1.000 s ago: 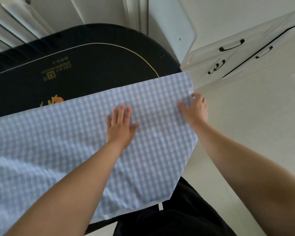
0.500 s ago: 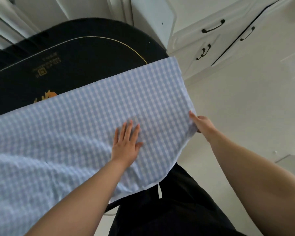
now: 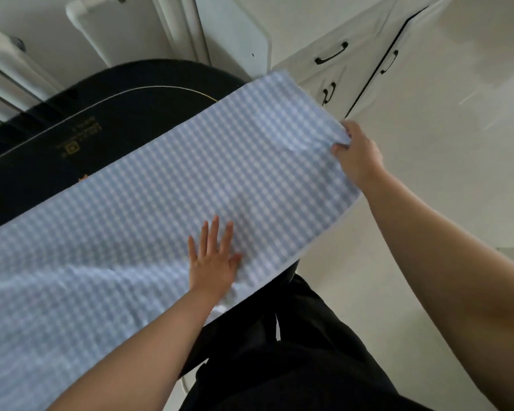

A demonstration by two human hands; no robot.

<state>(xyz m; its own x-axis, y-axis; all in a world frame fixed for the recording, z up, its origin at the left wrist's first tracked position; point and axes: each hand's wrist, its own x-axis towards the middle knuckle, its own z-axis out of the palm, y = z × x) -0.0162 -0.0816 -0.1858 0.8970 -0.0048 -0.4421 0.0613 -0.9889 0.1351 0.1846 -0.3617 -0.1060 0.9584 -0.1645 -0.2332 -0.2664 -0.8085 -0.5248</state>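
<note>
A blue-and-white checked cloth [image 3: 166,185] lies spread across a black oval table [image 3: 107,114] with a gold line and gold print. My left hand [image 3: 212,259] presses flat on the cloth near its front edge, fingers straight and spread. My right hand [image 3: 355,152] grips the cloth's right edge, thumb on top and fingers curled under it, holding that edge out past the table's end. The cloth's right end hangs over the table edge.
White cabinets with dark handles [image 3: 331,56] stand at the back right. A white radiator and pipes [image 3: 9,72] run along the back left wall. The pale floor [image 3: 428,179] lies to the right. My black clothing [image 3: 279,351] is at the table's front.
My right hand moved from the cloth's right side edge up to its far right part and now grips it. My left hand slid toward the front edge, still flat.
</note>
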